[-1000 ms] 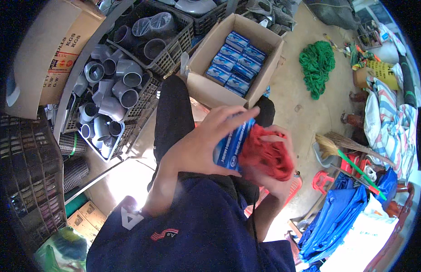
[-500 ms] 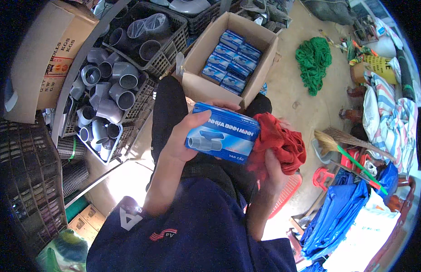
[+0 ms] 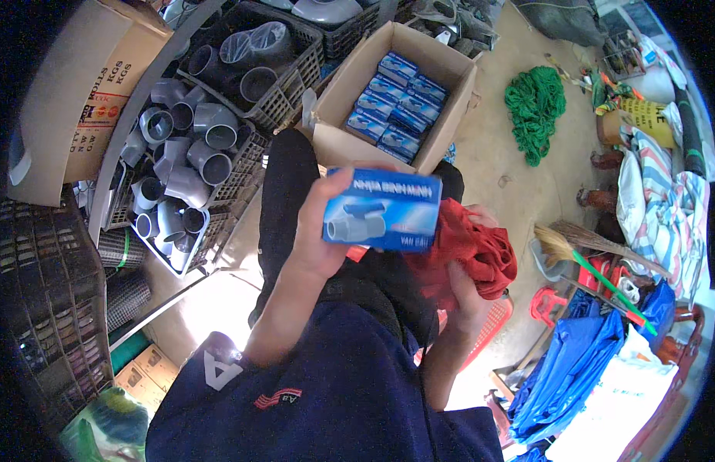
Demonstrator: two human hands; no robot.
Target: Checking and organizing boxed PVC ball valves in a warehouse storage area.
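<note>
Tan floor [image 3: 492,165], cluttered on both sides

White light [image 3: 211,312] glares at the lower left. Black crates [image 3: 300,86] of grey pipe fittings [image 3: 207,127] crowd the left side; a green-handled broom [image 3: 596,273] and blue sheeting [image 3: 569,369] line the right.

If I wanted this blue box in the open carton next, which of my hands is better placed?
Left, I'd judge: your left hand holds the blue box by its left end, near the open carton, whereas your right hand is gripping red cloth.
</note>
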